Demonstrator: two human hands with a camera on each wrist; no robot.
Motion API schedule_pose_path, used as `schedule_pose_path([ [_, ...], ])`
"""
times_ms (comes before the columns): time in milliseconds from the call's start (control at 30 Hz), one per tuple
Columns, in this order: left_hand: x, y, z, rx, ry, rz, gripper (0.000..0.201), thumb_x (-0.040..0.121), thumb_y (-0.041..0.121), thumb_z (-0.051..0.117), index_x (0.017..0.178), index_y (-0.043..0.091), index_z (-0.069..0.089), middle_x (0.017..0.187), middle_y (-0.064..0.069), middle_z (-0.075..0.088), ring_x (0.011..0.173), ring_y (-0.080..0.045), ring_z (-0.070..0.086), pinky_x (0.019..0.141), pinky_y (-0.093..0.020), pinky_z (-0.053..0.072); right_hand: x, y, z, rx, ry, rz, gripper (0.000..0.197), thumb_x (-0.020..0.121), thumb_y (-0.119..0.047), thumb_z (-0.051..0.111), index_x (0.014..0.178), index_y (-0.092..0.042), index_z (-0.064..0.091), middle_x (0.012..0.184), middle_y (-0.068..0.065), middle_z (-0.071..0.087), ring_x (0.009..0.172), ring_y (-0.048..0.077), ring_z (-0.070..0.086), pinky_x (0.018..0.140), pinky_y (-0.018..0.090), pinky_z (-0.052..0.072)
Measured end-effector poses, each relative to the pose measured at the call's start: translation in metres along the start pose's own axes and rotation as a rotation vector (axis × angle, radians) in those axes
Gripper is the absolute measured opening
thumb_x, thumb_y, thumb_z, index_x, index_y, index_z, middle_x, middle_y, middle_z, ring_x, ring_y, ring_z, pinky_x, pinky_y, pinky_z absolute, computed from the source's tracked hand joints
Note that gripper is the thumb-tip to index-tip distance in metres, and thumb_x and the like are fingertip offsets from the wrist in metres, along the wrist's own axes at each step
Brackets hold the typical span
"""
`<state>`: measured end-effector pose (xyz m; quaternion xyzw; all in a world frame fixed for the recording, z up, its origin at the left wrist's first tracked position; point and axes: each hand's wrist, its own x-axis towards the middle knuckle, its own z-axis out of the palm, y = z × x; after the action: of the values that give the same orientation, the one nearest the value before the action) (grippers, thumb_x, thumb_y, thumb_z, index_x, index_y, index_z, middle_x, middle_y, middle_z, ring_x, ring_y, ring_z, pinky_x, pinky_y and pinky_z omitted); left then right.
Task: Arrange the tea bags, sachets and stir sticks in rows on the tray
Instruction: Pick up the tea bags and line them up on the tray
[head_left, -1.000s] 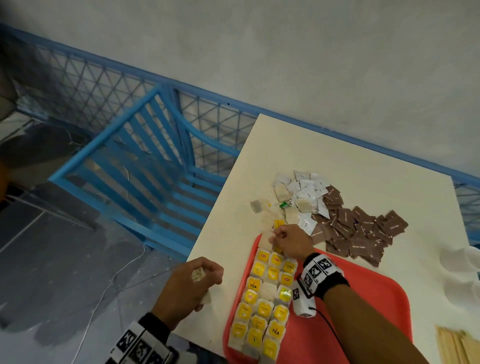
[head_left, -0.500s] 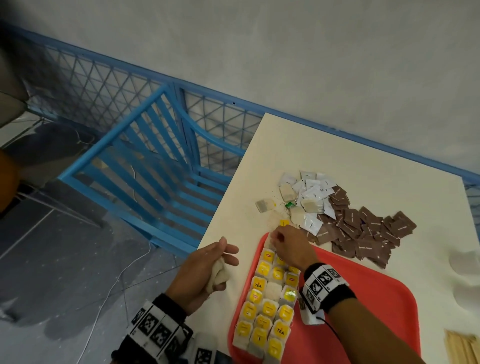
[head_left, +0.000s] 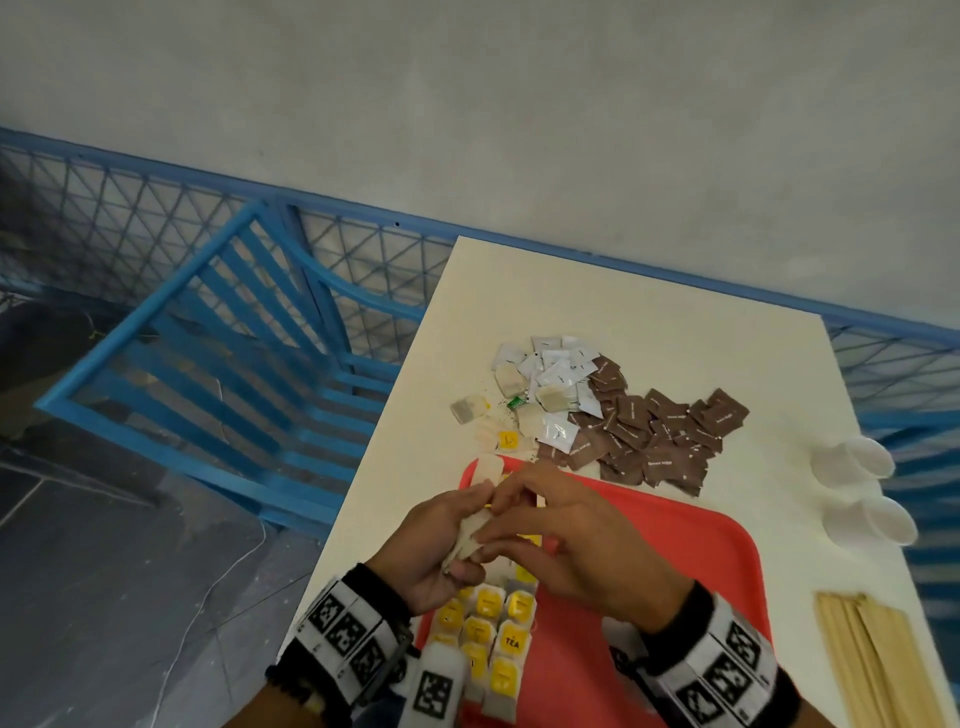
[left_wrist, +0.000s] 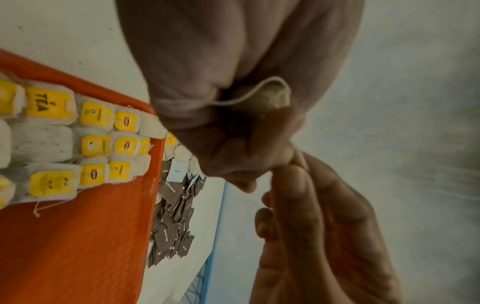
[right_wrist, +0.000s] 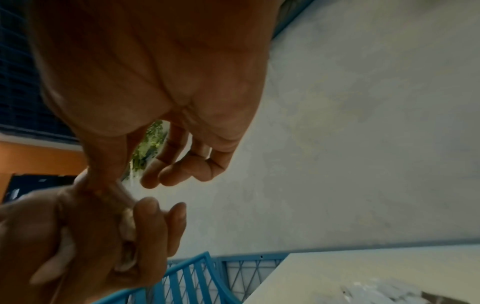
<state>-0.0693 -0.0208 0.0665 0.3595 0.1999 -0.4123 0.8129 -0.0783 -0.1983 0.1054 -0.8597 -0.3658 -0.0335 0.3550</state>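
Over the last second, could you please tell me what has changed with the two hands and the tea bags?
The right hand left the far end of the tea bag rows and came back to meet the left hand, which moved in over the red tray. Its fingers now pinch the loose tea bag that the left hand holds. The rows, brown sachets and stir sticks stayed put.

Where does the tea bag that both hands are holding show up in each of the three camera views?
Head: the tea bag is low at centre, pinched between the left hand and right hand, above the red tray.
Left wrist: upper centre, with its string looped, tucked in the fingers.
Right wrist: lower left, mostly hidden.
Shared landmark: the blue railing, seen in all three views.
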Motion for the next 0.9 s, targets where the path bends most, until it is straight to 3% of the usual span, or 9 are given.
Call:
schedule_pose_path([
  [167, -0.002, -0.003, 0.016, 0.074, 0.035, 0.01, 0.019, 0.09, 0.023, 0.057, 0.099, 0.008, 0.062, 0.066, 0.0, 0.051, 0.04, -0.005, 0.038, 0.029, -0.012, 0.019, -0.011, -0.006, -0.023, 0.6, 0.195, 0.443, 0.005, 0.089, -0.016, 0.071, 0.089, -0.011, 0.073, 0.078, -0.003, 0.071, 0.07, 0.008, 0.062, 0.06, 0.028, 0.047],
  [267, -0.005, 0.001, 0.024, 0.133, 0.019, 0.116, 0.023, 0.098, 0.027, 0.053, 0.102, 0.007, 0.064, 0.071, 0.0, 0.051, 0.04, -0.004, 0.031, 0.03, -0.012, 0.017, -0.013, -0.001, -0.03, 0.747, 0.284, 0.546, 0.013, 0.087, -0.014, 0.069, 0.092, -0.002, 0.071, 0.07, -0.002, 0.067, 0.061, 0.006, 0.057, 0.058, 0.016, 0.044],
  [333, -0.01, 0.008, 0.028, 0.188, -0.001, 0.243, 0.036, 0.095, 0.038, 0.056, 0.103, 0.003, 0.058, 0.073, -0.002, 0.054, 0.039, -0.005, 0.028, 0.031, -0.012, 0.018, -0.013, 0.002, -0.036, 0.778, 0.312, 0.577, 0.021, 0.084, -0.019, 0.069, 0.094, 0.0, 0.07, 0.069, 0.0, 0.066, 0.06, 0.007, 0.056, 0.056, 0.017, 0.043],
  [433, -0.019, 0.017, 0.038, 0.415, 0.011, 0.407, 0.049, 0.086, 0.045, 0.066, 0.097, -0.001, 0.056, 0.073, -0.011, 0.049, 0.041, -0.01, 0.022, 0.037, -0.014, 0.016, -0.012, 0.003, -0.042, 0.797, 0.345, 0.601, 0.027, 0.082, -0.023, 0.069, 0.097, 0.0, 0.068, 0.068, -0.003, 0.066, 0.059, 0.007, 0.056, 0.055, 0.022, 0.043],
  [600, -0.025, 0.023, 0.053, 0.623, 0.116, 0.513, 0.026, 0.09, 0.026, 0.072, 0.072, 0.013, 0.059, 0.061, -0.011, 0.028, 0.045, -0.014, 0.017, 0.042, -0.018, 0.018, -0.013, 0.006, -0.044, 0.829, 0.412, 0.623, 0.027, 0.08, -0.024, 0.071, 0.096, -0.001, 0.069, 0.069, 0.001, 0.065, 0.06, 0.01, 0.055, 0.055, 0.022, 0.043],
  [700, -0.028, 0.03, 0.052, 0.811, 0.2, 0.623, 0.023, 0.089, 0.028, 0.072, 0.073, 0.013, 0.067, 0.052, 0.003, 0.043, 0.04, -0.01, 0.032, 0.041, -0.02, 0.028, -0.021, 0.009, -0.042, 0.736, 0.408, 0.658, 0.01, 0.086, -0.013, 0.073, 0.095, -0.008, 0.071, 0.075, -0.003, 0.068, 0.065, 0.007, 0.057, 0.06, 0.021, 0.045],
  [767, -0.029, 0.034, 0.05, 1.202, 0.263, 0.739, 0.019, 0.086, 0.036, 0.074, 0.075, 0.021, 0.072, 0.063, 0.013, 0.06, 0.056, -0.005, 0.054, 0.056, -0.016, 0.039, -0.026, 0.01, -0.04, 0.483, 0.331, 0.611, 0.019, 0.086, -0.02, 0.074, 0.104, -0.025, 0.071, 0.091, -0.01, 0.067, 0.08, 0.007, 0.062, 0.067, 0.023, 0.049],
  [833, -0.03, 0.035, 0.05, 1.536, 0.252, 0.766, 0.022, 0.083, 0.049, 0.072, 0.079, 0.027, 0.075, 0.075, 0.013, 0.062, 0.073, -0.004, 0.058, 0.065, -0.016, 0.04, -0.026, 0.006, -0.038, 0.278, 0.203, 0.517, 0.028, 0.085, -0.036, 0.075, 0.113, -0.033, 0.07, 0.103, -0.014, 0.064, 0.094, 0.01, 0.062, 0.072, 0.015, 0.046],
  [900, -0.03, 0.037, 0.049, 1.669, 0.208, 0.754, 0.024, 0.084, 0.051, 0.069, 0.082, 0.028, 0.075, 0.078, 0.013, 0.061, 0.074, -0.004, 0.057, 0.066, -0.019, 0.04, -0.022, 0.002, -0.034, 0.265, 0.168, 0.465, 0.022, 0.085, -0.037, 0.073, 0.104, -0.027, 0.075, 0.094, -0.016, 0.069, 0.087, 0.007, 0.063, 0.069, 0.011, 0.042],
])
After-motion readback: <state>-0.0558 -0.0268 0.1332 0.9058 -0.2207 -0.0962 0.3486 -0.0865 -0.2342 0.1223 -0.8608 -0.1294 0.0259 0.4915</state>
